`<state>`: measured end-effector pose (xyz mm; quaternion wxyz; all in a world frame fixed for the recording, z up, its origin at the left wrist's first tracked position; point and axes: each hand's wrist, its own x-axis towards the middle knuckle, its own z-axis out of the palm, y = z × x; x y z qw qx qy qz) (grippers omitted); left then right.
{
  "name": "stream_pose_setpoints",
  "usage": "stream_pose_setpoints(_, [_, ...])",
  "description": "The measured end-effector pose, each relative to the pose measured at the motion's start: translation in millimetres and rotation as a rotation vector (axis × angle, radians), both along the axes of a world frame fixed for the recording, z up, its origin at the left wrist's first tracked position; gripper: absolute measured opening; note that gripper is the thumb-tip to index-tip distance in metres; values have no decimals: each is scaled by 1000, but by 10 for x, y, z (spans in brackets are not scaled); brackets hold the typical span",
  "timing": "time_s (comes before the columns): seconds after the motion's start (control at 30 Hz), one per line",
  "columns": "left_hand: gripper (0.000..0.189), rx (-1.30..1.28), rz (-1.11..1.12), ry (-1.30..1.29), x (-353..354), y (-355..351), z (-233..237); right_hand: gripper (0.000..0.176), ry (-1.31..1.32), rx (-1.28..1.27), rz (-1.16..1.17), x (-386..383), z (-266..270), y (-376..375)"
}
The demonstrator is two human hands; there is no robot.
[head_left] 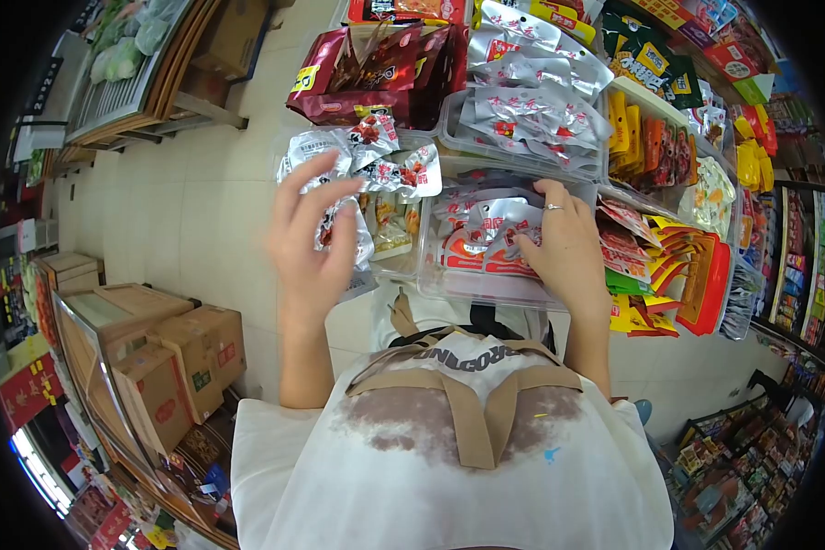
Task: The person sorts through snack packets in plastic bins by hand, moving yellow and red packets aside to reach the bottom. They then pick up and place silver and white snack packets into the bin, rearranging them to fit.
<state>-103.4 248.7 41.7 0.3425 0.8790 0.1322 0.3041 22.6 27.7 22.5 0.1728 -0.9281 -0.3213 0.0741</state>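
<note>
My left hand [312, 238] hovers over a clear bin [396, 268] of silver, red-printed snack packets [403, 170], fingers apart and holding nothing; it is slightly blurred. In that same bin lie some small clear packets [390, 225]. To the right, my right hand [568, 246] reaches into another clear plastic bin [486, 286]. Its thumb and fingers grip the right end of a row of silver-and-red snack packets [490, 234]. Some of the fingertips are hidden behind the packets.
Beyond my hands are dark red bags [385, 73] and a bin of silver pouches [532, 119]. Yellow and orange packets [651, 137] and a red bin [708, 284] stand at right. Cardboard boxes [188, 367] sit at left, beside the tiled floor [202, 202].
</note>
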Motion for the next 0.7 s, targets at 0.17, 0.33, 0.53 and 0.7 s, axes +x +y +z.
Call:
stream_pose_setpoints(0.17, [18, 26, -346, 9, 179, -192, 39, 50, 83, -213, 5, -13, 116, -31])
stream_pose_setpoints(0.33, [27, 327, -641, 288, 288, -317, 129, 46, -24, -131, 102, -105, 122, -146])
stream_pose_setpoints(0.53, [47, 466, -660, 417, 299, -444, -6, 48, 84, -82, 223, -243, 189, -307])
stream_pose_setpoints(0.7, [50, 441, -728, 588, 260, -609, -78, 50, 156, -64, 218, -285, 173, -357])
